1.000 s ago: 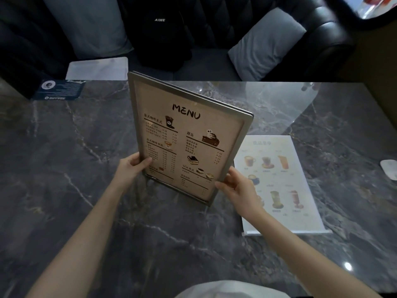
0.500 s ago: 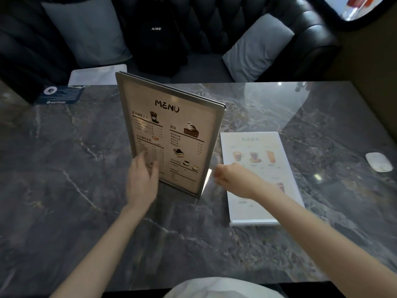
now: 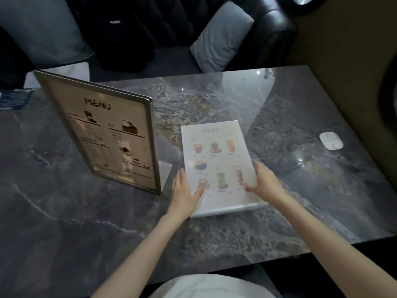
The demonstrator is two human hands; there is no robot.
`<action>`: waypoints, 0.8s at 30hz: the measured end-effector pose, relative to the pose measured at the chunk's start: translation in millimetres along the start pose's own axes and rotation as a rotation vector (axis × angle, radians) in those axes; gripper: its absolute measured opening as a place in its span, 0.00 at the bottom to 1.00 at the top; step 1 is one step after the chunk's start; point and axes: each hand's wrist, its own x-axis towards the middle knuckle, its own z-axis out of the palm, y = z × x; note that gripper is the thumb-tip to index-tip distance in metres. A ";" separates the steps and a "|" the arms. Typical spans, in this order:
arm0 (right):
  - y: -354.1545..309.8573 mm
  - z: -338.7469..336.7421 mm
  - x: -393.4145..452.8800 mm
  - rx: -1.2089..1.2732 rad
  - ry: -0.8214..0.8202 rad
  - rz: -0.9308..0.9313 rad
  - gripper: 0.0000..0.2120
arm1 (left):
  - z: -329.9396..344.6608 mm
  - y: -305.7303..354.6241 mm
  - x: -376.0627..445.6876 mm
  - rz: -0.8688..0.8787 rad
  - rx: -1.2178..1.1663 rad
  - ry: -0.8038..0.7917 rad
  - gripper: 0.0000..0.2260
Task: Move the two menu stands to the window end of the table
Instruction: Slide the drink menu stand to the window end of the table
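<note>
A metal-framed menu stand (image 3: 111, 134) headed "MENU" stands upright on the dark marble table (image 3: 290, 190), left of centre, with no hand on it. To its right a white drinks menu stand (image 3: 217, 151) with pictures of cups lies flat on the table. My left hand (image 3: 184, 191) holds its left edge near the bottom, thumb on the printed face. My right hand (image 3: 265, 181) grips its right edge, fingers curled over the sheet. The clear foot of this stand points toward me.
A small white device (image 3: 330, 140) lies near the table's right edge, beside a wall. A blue card (image 3: 12, 98) and a white sheet (image 3: 60, 70) lie at the far left. Behind the table is a black sofa with a grey cushion (image 3: 221, 37) and a black bag (image 3: 116, 29).
Both hands let go of the upright "MENU" stand, which now stands alone, and moved right onto the flat drinks menu stand. My view turned right.
</note>
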 end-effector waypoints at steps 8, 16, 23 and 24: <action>17.0 8.4 15.4 0.307 -0.117 0.186 0.29 | 12.6 2.5 15.1 -0.248 -0.201 0.097 0.27; 15.2 -4.2 20.4 0.297 -0.138 0.147 0.22 | 0.7 4.6 19.1 -0.233 -0.211 0.047 0.19; 27.0 -19.3 21.5 0.434 -0.054 0.153 0.20 | -3.3 23.2 24.5 -0.185 -0.183 0.068 0.16; 28.4 -25.6 21.3 0.447 -0.037 0.139 0.20 | -3.6 29.9 26.6 -0.167 -0.204 0.092 0.14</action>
